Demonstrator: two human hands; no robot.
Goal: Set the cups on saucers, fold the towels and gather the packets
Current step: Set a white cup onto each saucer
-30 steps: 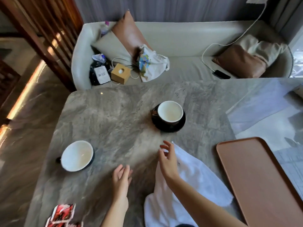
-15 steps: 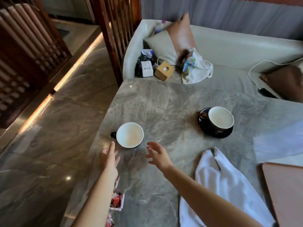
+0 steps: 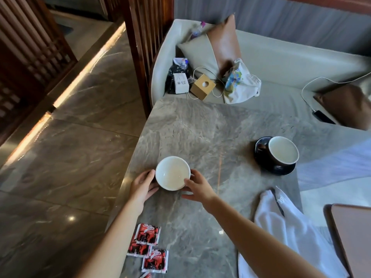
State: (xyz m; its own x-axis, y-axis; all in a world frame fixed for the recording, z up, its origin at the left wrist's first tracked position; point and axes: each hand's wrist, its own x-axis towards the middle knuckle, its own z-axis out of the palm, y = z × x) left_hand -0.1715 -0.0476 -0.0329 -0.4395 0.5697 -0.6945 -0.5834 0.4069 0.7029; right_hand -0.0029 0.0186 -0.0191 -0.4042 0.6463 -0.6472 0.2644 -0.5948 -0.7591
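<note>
Though strewn with packets [image 3: 149, 248], grey table [image 3: 200, 127] before sofa [image 3: 281, 63].

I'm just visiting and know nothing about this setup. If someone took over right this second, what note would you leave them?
Hands: left hand and right hand both hold the near white-lined ceramic cup by its sides, close to the left edge of the grey stone table. No saucer shows under it.
Done: the far white-lined cup stands on its black round saucer.
Left: put the near cup on a saucer (no spare one in view), fold the crumpled white cloth towel, and gather the red square packets lying loose near the front left edge.
A brown tray sits at the right.
</note>
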